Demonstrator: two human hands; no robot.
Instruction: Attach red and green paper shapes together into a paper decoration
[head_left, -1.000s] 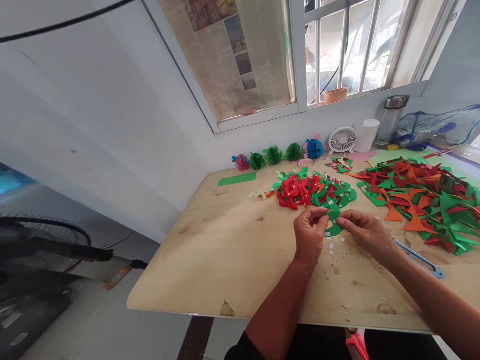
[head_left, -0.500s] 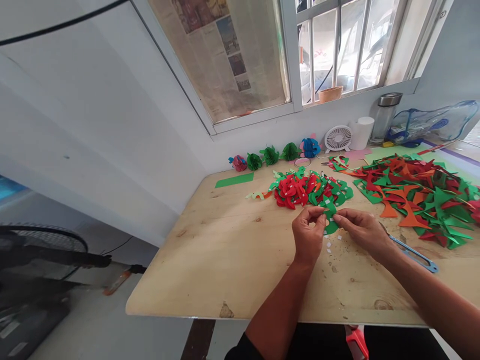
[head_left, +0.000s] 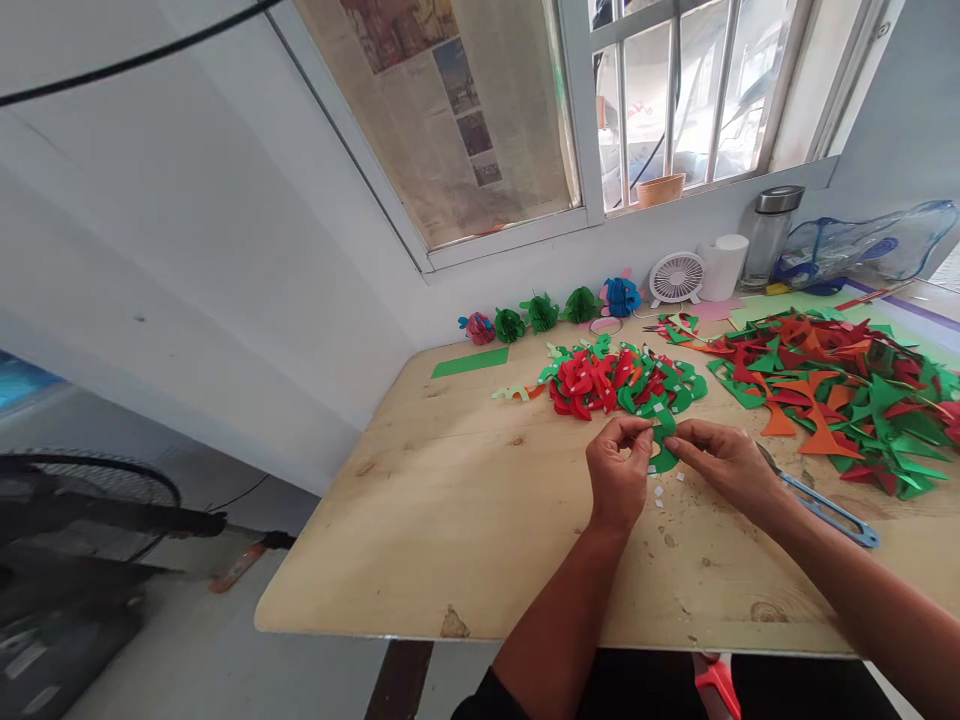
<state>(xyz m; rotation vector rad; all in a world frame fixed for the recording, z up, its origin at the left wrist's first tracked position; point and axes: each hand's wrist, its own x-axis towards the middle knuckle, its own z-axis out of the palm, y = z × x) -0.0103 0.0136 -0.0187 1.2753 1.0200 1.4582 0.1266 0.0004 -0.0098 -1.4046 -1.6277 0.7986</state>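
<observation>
Between both hands is a curved green paper cutout with small white squares on it. My left hand pinches its left side between thumb and fingers. My right hand is closed at its right edge, thumb and forefinger pressed on the paper. Small white squares lie on the wood just below. Right behind the hands, a heap of red cutouts and green cutouts, some bearing white squares, rests on the table. A blue-grey utility knife lies beside my right wrist, partly behind it.
Red, orange and green paper scraps are piled on the right of the wooden table. Along the wall stand folded-paper figures, a small white fan and a glass bottle. A green paper strip lies far left.
The right fingertips have shifted slightly on the green cutout, and a white square near them is now covered or out of sight. Both hands stay in nearly the same place.
</observation>
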